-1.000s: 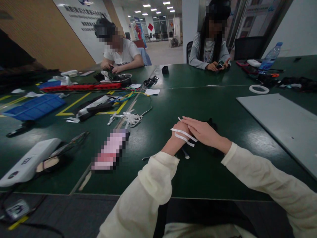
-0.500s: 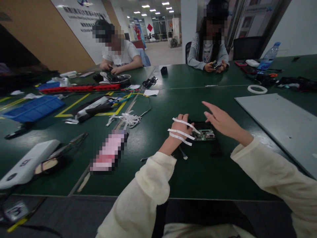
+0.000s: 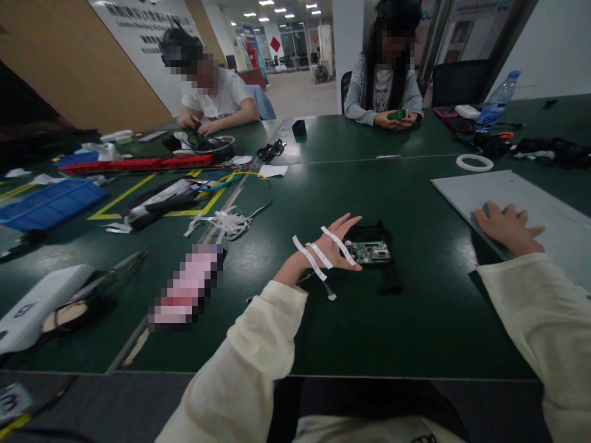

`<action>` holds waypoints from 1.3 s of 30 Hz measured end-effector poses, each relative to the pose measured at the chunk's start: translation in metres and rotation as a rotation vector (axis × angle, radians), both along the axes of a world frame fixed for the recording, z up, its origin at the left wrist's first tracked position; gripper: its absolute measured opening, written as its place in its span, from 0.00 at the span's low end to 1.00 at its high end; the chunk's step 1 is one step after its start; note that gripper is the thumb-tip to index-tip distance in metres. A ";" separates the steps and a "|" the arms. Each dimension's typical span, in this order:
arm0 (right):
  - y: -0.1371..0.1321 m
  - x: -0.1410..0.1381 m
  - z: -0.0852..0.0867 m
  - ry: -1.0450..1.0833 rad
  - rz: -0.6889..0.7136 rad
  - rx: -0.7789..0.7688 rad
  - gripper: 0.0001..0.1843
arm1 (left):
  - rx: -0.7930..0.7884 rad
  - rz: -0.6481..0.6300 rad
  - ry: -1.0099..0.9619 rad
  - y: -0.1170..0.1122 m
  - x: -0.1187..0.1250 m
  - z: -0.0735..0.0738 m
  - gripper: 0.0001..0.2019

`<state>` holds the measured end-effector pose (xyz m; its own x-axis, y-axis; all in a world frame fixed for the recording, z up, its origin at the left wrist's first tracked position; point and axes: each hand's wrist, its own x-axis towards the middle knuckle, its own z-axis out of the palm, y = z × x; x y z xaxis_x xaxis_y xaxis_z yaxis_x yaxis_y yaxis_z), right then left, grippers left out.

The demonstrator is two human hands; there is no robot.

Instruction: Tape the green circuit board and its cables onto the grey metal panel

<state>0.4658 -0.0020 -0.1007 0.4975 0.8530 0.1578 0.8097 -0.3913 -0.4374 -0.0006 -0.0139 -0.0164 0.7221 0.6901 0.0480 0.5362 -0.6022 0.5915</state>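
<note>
My left hand (image 3: 323,251) has several white tape strips stuck across its back. Its fingers stretch out, open, beside a green circuit board (image 3: 369,251), partly covering its left end. The board lies flat with a black plastic frame (image 3: 391,278) around it. A short cable with a pale connector (image 3: 331,295) pokes out below this hand. Over to the right, my right hand (image 3: 510,229) is spread open over the left part of a flat grey panel (image 3: 549,212). Whether its fingertips press on the panel I cannot tell.
Left of my hands lie a phone (image 3: 187,286), a tangle of white strips (image 3: 226,223), a white device (image 3: 46,307) and a blue basket (image 3: 50,203). A tape roll (image 3: 474,162) and a water bottle (image 3: 497,101) stand at the far right. Two people sit across the table.
My right hand has moved right, from above the circuit board to the grey panel. My left hand has shifted left and its fingers have straightened, uncovering more of the black frame.
</note>
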 end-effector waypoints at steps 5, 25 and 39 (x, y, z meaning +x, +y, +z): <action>0.002 -0.009 0.002 -0.039 0.011 -0.021 0.30 | 0.015 -0.020 -0.008 0.003 -0.001 0.002 0.55; -0.019 -0.125 0.027 -0.473 0.401 -0.068 0.32 | 0.233 0.095 -0.282 0.002 0.006 0.031 0.53; -0.078 -0.237 0.052 -0.362 0.891 0.073 0.29 | 0.228 0.118 -0.550 0.014 -0.012 0.040 0.54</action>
